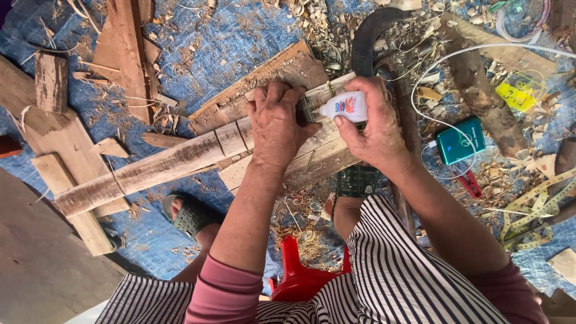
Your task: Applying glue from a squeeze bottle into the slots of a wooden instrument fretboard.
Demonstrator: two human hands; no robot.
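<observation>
From my remote seat I see the wearer's clothing first — a garment of thin black and white stripes [396, 270] covers the lap and knees. Pink sleeves [225, 294] are pushed up past the elbows, leaving both forearms bare. The left hand [275, 123] and right hand [373, 129] wear no gloves, rings or watch that I can make out. On the feet are dark green slip-on sandals with a woven, lattice-like upper — one [191, 215] at left, another [357, 180] partly hidden.
</observation>
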